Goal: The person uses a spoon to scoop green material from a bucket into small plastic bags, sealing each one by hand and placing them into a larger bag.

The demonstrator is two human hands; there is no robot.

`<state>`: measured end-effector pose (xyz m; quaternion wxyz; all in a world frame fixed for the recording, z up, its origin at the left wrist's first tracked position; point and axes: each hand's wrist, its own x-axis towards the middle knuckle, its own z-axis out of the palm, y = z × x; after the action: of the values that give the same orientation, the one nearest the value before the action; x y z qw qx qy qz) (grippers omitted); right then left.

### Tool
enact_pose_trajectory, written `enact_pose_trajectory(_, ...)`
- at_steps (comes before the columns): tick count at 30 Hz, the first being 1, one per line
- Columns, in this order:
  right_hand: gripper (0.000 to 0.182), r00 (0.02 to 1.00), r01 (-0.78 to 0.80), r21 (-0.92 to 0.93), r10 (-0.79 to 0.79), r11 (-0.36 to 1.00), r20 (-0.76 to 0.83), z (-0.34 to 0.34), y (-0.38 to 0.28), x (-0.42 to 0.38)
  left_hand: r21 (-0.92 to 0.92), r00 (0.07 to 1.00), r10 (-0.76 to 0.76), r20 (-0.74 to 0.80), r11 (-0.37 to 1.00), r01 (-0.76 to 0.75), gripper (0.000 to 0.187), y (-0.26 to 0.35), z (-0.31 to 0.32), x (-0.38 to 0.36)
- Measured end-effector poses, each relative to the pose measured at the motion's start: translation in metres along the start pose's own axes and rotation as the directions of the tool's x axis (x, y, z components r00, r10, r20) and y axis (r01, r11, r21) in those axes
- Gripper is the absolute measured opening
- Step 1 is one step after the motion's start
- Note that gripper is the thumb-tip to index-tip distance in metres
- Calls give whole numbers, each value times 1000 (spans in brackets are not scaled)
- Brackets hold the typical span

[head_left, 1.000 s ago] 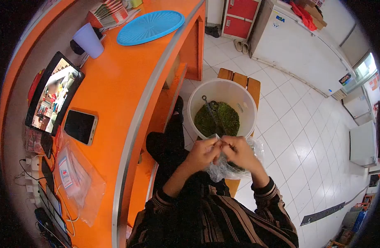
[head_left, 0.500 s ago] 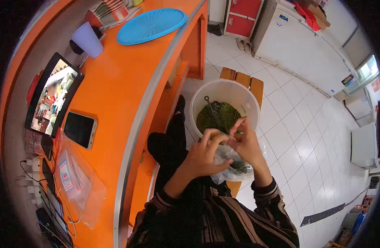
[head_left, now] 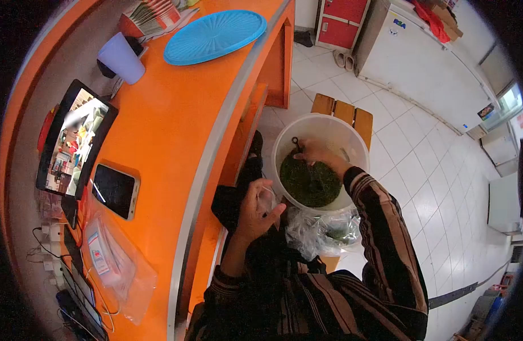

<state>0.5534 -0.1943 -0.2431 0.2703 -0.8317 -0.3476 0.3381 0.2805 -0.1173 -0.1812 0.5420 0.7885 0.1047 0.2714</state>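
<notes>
A white plastic bucket (head_left: 279, 184) holds a mass of finely chopped, wet-looking greens (head_left: 309, 196). My right hand (head_left: 318, 153) reaches inside it, fingers closed round the handle of a ladle (head_left: 295, 141) with a ring at its top end; the scooping end is down in the greens. Left of the bucket, my left hand (head_left: 253, 210) holds up a small clear plastic bag (head_left: 266, 202) between thumb and fingers. Just below the bucket lies a larger clear plastic bag (head_left: 315, 233) with something green inside.
Bucket and large bag rest on a wooden slatted stool (head_left: 344, 111). Along the left runs an orange counter (head_left: 165, 125) with a phone (head_left: 115, 190), a screen (head_left: 76, 142), packaged bags (head_left: 111, 256), a purple cup (head_left: 122, 58) and a blue lid (head_left: 216, 37). A white chest freezer (head_left: 420, 68) stands beyond.
My hands have parted. The right went down into the bucket and took hold of the ladle, and the left moved left and down with the small bag. The view shifted slightly.
</notes>
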Motion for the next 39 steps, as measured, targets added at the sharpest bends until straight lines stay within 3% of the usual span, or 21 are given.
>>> enact_pose_trajectory(3, 37, 980, -6, -55, 17, 998, 199, 11, -3, 12, -2, 979, -147, 144, 989, 149, 52, -7, -3, -10)
enact_pose_trajectory(5, 24, 944, 315, -243, -329, 918, -21, 7, -22, -9, -216, 927, -274, 258, 918, 331, 51, -8, -3, -16)
enact_pose_trajectory(6, 24, 947, 308, -243, -321, 920, -14, 12, -17, -9, -223, 924, -281, 261, 913, 340, 51, -13, -1, -19)
enact_pose_trajectory(8, 20, 720, 599, -286, -659, 748, -219, 23, -8, -9, -258, 900, -296, 322, 887, 384, 50, -31, 4, -26)
enact_pose_trajectory(9, 20, 722, 597, -285, -657, 750, -215, 23, -10, -19, -261, 899, -298, 321, 885, 386, 50, -39, 8, -29)
enact_pose_trajectory(11, 22, 825, 566, -137, -558, 813, 91, 23, -23, -53, -167, 900, -234, 368, 936, 311, 51, -48, 16, -30)
enact_pose_trajectory(13, 25, 847, 515, -236, -447, 824, 288, 24, -18, -78, -119, 908, -224, 355, 952, 281, 50, -44, 26, -29)
enact_pose_trajectory(15, 26, 877, 413, -125, -357, 902, 322, 20, -15, -98, -159, 895, -263, 359, 928, 336, 48, -36, 33, -28)
enact_pose_trajectory(16, 19, 917, 375, -50, -362, 926, 169, 11, -31, -116, -252, 882, -300, 364, 880, 404, 48, -33, 38, -29)
enact_pose_trajectory(17, 20, 970, 213, -43, -206, 976, 128, 14, -9, -117, -278, 893, -282, 350, 879, 387, 47, -45, 51, -36)
enact_pose_trajectory(18, 17, 925, 379, -42, -377, 925, 47, -1, -10, -127, -303, 903, -263, 340, 878, 370, 47, -60, 60, -42)
enact_pose_trajectory(19, 16, 999, 13, 397, -24, 918, 23, -4, -15, -131, -285, 918, -277, 285, 890, 357, 47, -59, 61, -40)
enact_pose_trajectory(21, 16, 948, 302, 273, -258, 913, -187, -7, 38, -121, -486, 903, -303, 306, 766, 422, 47, -51, 58, -34)
enact_pose_trajectory(22, 16, 943, 323, 272, -282, 906, -178, -11, 45, -121, -481, 910, -304, 283, 775, 409, 47, -42, 51, -30)
enact_pose_trajectory(24, 17, 939, 252, 637, -26, 729, -342, -22, 50, -127, -241, 983, -137, 119, 957, 163, 46, -28, 44, -23)
enact_pose_trajectory(27, 20, 883, 256, 484, 2, 837, -470, -38, 46, -132, -328, 988, -148, 37, 932, 152, 45, -25, 49, -17)
enact_pose_trajectory(29, 18, 870, 233, 539, 74, 809, -488, -48, 29, -143, -243, 983, -159, 88, 954, 176, 46, -23, 49, -11)
enact_pose_trajectory(31, 15, 838, 325, 708, 156, 627, -523, -60, 15, -151, -170, 971, -167, 169, 966, 195, 48, -14, 46, -1)
enact_pose_trajectory(33, 13, 797, 420, 755, 193, 503, -572, -68, 32, -149, -177, 992, -91, 85, 979, 105, 55, 4, 44, 7)
enact_pose_trajectory(35, 14, 726, 452, 711, 241, 538, -644, -74, 36, -153, -18, 998, 26, 60, 1000, -25, 61, 20, 39, 19)
enact_pose_trajectory(39, 17, 681, 544, 700, 246, 463, -690, -81, 19, -164, 90, 991, 32, 130, 995, -44, 66, 40, 43, 39)
